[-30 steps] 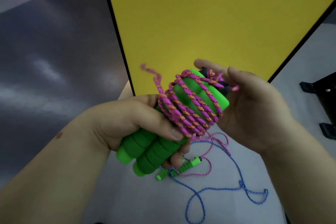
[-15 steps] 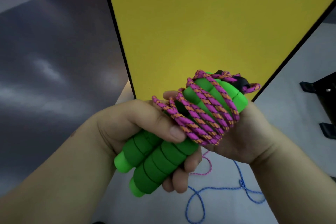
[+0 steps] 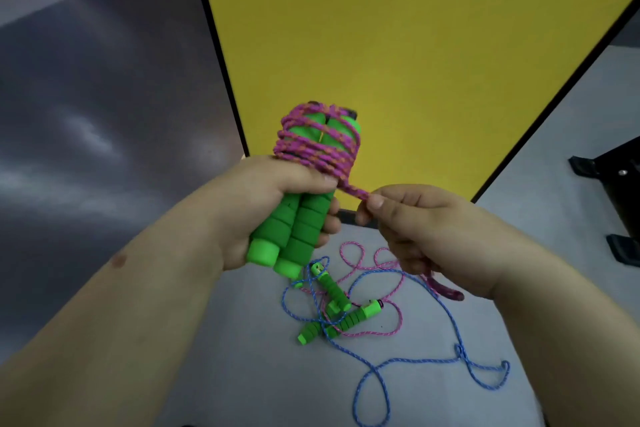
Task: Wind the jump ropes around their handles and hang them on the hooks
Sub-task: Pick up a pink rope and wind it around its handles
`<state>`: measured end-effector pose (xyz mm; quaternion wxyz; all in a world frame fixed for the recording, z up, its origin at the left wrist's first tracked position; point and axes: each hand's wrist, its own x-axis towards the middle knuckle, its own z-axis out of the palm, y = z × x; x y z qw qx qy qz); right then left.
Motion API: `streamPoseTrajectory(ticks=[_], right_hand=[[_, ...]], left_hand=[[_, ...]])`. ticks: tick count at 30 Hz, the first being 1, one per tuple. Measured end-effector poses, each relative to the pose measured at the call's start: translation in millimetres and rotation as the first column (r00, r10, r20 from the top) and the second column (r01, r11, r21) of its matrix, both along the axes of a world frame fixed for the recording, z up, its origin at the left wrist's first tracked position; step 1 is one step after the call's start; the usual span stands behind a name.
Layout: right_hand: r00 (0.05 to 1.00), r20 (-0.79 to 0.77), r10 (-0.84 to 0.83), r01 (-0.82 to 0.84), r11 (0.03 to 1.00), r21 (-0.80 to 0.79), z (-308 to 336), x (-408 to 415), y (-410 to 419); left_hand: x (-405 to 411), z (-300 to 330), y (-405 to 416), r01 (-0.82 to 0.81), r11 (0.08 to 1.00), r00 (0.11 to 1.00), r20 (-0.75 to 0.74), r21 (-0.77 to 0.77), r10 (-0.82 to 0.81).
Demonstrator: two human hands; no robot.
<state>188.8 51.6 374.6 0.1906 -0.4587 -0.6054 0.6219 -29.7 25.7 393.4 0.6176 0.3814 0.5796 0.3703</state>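
1. Above the grey table [image 3: 242,340], our left hand [image 3: 263,204] is wrapped tight around two green foam handles [image 3: 294,225] held side by side, nearly upright, with their rounded ends pointing down and toward us.
2. Around the far, upper part of those handles sits a thick winding of pink-and-orange rope [image 3: 317,146]; its coils cross one another and reach up to the handle tops.
3. Our left thumb lies across the front of the handles, just under the lowest coils.
4. From the right side of the winding, one strand of the same rope runs down and to the right into our right hand [image 3: 426,229].
5. Our right hand pinches that strand between thumb and forefinger, just right of the handles; the other fingers are curled in.
6. Below the right hand, a length of the pink rope hangs out toward the table.
7. On the table, near us and under both hands, lies a tangle: a second pair of green handles [image 3: 341,312], a blue rope [image 3: 426,360] looping out to the near right, and a thinner pink rope [image 3: 360,260] mixed through it.
8. Behind the hands stands a yellow panel [image 3: 398,45] with a black edge.
9. At the far right, black hooks [image 3: 616,177] show at the frame edge.
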Motion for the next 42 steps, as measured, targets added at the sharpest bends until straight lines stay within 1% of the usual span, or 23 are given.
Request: streamPoseTrajectory(ticks=[2,4,6,8,10,12,15,17,21,23,25,27,28,31,34,35,36,37,38,39,40,41,42], right_hand=[[0.977,0.203,0.072,-0.098,0.988,0.123,11.0,-0.8,-4.1],[0.94,0.322,0.108,-0.182,0.96,0.211,24.6,-2.8,-8.7],[0.91,0.397,0.117,-0.247,0.923,0.295,36.5,-4.3,-12.9],[0.894,0.435,0.107,-0.289,0.88,0.378,45.2,-6.7,-17.3],[0.918,0.391,0.059,-0.242,0.867,0.436,49.4,-9.4,-20.3],[0.934,0.358,0.011,-0.186,0.869,0.459,50.9,-8.8,-21.0],[0.957,0.283,0.065,-0.176,0.906,0.386,53.2,-6.8,-21.2],[0.969,0.239,0.067,-0.157,0.913,0.377,54.5,-4.3,-20.3],[0.984,0.178,-0.013,-0.072,0.884,0.462,55.1,-3.2,-20.4],[0.988,0.151,-0.039,-0.048,0.849,0.527,55.0,-4.2,-20.4],[0.992,0.122,-0.038,-0.037,0.827,0.561,53.3,-3.1,-18.3],[0.998,0.063,-0.027,-0.009,0.857,0.514,50.7,0.7,-13.9],[0.999,0.042,-0.031,0.006,0.871,0.492,48.1,2.9,-11.1],[0.989,0.062,-0.138,0.082,0.834,0.545,41.2,5.9,-5.1],[0.943,0.014,-0.334,0.262,0.765,0.588,32.8,3.9,-1.8],[0.916,-0.024,-0.4,0.346,0.76,0.551,28.2,3.2,1.4],[0.887,-0.082,-0.455,0.437,0.768,0.468,23.5,1.9,4.8],[0.849,-0.139,-0.509,0.524,0.782,0.338,21.0,0.1,7.7],[0.815,-0.201,-0.544,0.577,0.795,0.188,17.1,0.2,10.2],[0.788,-0.269,-0.554,0.588,0.806,0.06,13.2,2.9,10.8],[0.77,-0.335,-0.543,0.57,0.821,-0.022,11.5,4.3,9.8],[0.777,-0.374,-0.507,0.529,0.847,-0.051,9.2,4.0,7.8],[0.805,-0.372,-0.463,0.483,0.874,-0.042,7.9,1.6,6.3]], left_hand=[[5.5,-5.2,2.2,-0.074,0.992,0.974,-0.207,0.099,0.093],[7.7,-10.6,2.7,-0.047,0.989,0.883,-0.457,0.139,0.106],[10.1,-11.9,1.6,0.036,0.996,0.756,-0.654,0.08,0.026],[18.0,-8.6,-3.1,0.153,0.988,0.62,-0.78,0.014,-0.085],[24.6,-8.2,-7.5,0.232,0.97,0.558,-0.807,-0.072,-0.194],[30.0,-6.3,-12.8,0.327,0.933,0.525,-0.792,-0.148,-0.31],[32.2,-6.7,-16.5,0.426,0.888,0.478,-0.79,-0.172,-0.382],[30.8,-4.7,-18.1,0.456,0.876,0.466,-0.796,-0.158,-0.386],[25.7,-0.4,-17.2,0.501,0.846,0.493,-0.743,-0.183,-0.453],[23.1,-3.8,-16.2,0.519,0.845,0.478,-0.774,-0.132,-0.414],[22.1,-9.0,-15.8,0.553,0.833,0.457,-0.824,-0.033,-0.336],[22.6,-11.9,-16.8,0.606,0.795,0.415,-0.847,-0.014,-0.331],[22.8,-13.3,-17.4,0.621,0.783,0.419,-0.84,-0.011,-0.345],[27.3,-11.6,-18.9,0.586,0.808,0.565,-0.744,0.058,-0.356],[26.0,-8.9,-15.4,0.485,0.855,0.648,-0.732,0.185,-0.21],[23.8,-8.2,-13.8,0.452,0.863,0.67,-0.725,0.224,-0.163],[21.3,-7.9,-11.6,0.423,0.872,0.693,-0.707,0.246,-0.137],[18.7,-7.2,-10.2,0.385,0.884,0.748,-0.651,0.266,-0.13],[16.7,-6.7,-8.9,0.335,0.901,0.832,-0.535,0.275,-0.145],[15.2,-6.0,-7.7,0.276,0.923,0.914,-0.371,0.269,-0.165],[12.9,-4.7,-6.6,0.212,0.946,0.965,-0.202,0.245,-0.165],[10.5,-3.5,-5.1,0.154,0.964,0.988,-0.04,0.215,-0.149],[8.0,-2.8,-4.3,0.115,0.974,0.987,0.087,0.195,-0.134]])
